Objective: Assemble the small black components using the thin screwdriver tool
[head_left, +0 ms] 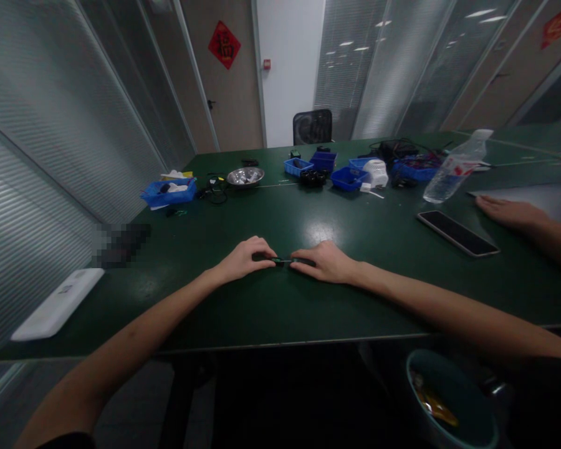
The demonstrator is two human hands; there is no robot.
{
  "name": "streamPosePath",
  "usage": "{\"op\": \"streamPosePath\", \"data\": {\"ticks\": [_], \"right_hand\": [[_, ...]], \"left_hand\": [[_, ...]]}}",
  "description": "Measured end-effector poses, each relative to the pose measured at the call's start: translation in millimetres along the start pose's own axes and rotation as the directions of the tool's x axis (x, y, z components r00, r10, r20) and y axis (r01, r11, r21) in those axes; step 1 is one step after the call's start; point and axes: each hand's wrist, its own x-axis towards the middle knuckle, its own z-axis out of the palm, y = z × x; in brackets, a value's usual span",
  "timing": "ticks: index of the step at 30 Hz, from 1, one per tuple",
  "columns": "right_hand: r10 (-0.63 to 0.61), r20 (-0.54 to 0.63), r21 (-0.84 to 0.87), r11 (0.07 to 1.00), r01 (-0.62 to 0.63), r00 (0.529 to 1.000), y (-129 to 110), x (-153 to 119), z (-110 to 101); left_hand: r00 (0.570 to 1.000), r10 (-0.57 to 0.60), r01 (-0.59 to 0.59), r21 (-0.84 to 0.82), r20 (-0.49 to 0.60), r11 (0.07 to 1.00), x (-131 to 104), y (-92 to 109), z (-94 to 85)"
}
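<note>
Just above the green tabletop (pixel 308 312), my two hands meet near the middle of the table. My left hand (pixel 247 258) pinches a small dark green piece (pixel 278 260) between thumb and fingertips; its exact kind is too small to make out. In my right hand (pixel 326 260) is a slim dark tool (pixel 303 261) that looks like a small screwdriver. Its thin shaft lies level and points left, and its tip reaches the green piece. Whether the tip sits in the piece or only touches it, I cannot tell. Fingers partly hide both things.
Blue trays (pixel 169 192) with parts, a metal bowl (pixel 245 178) and cables line the far side. To the right are a phone (pixel 458 233), a water bottle (pixel 455 167) and another person's hand (pixel 512 212). A white box (pixel 58 304) lies left; a bin (pixel 449 399) stands below the edge.
</note>
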Motion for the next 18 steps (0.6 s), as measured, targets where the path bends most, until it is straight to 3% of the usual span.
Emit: {"op": "streamPosePath", "data": {"ticks": [18], "right_hand": [[0.020, 0.022, -0.059, 0.998, -0.019, 1.000, -5.5, 4.0, 3.1]], "left_hand": [[1.000, -0.015, 0.015, -0.019, 0.015, 1.000, 2.7, -4.1, 3.6]]}}
